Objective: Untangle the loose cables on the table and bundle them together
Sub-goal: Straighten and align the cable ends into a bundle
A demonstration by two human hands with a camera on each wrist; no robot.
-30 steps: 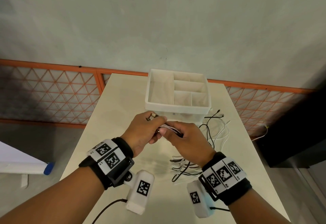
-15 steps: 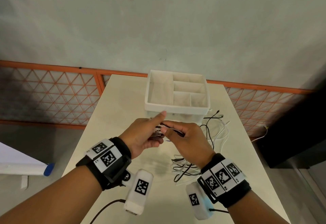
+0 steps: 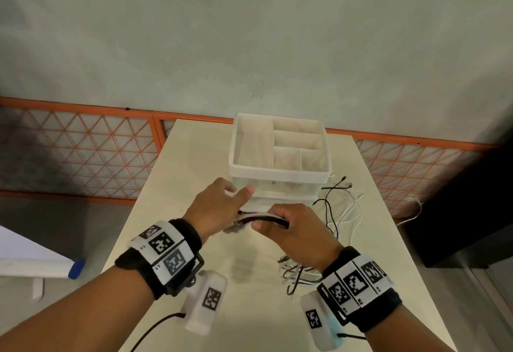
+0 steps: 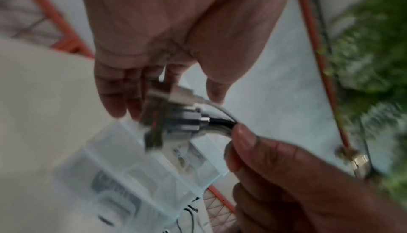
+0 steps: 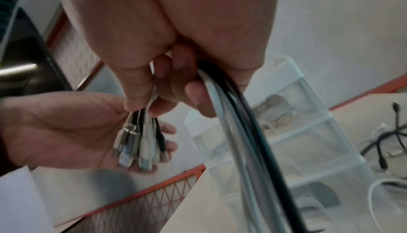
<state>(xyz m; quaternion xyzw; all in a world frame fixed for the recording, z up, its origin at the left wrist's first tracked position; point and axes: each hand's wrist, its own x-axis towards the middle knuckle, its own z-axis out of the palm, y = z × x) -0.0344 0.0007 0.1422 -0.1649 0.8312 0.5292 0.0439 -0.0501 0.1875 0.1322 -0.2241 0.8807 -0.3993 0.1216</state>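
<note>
My right hand (image 3: 270, 224) grips a bundle of black and white cables (image 3: 265, 217) in its curled fingers (image 5: 167, 87). The bundle (image 5: 237, 115) trails down from the fist to the table. Its plug ends (image 5: 141, 142) stick out to the left in a cluster. My left hand (image 3: 224, 199) is open, its palm (image 5: 66, 129) and straight fingers (image 4: 118, 97) lying just behind the plugs (image 4: 176, 116). The rest of the cables (image 3: 341, 213) lie in loose loops on the table at the right, partly hidden under my right wrist.
A white divided organizer on clear drawers (image 3: 280, 174) stands just beyond my hands on the cream table (image 3: 194, 163). An orange lattice railing (image 3: 83, 152) runs behind the table. A dark cabinet (image 3: 458, 226) stands to the right.
My left hand has let go of the plug ends and spread its fingers. The right hand keeps its grip on the bundle, and both hands have shifted slightly.
</note>
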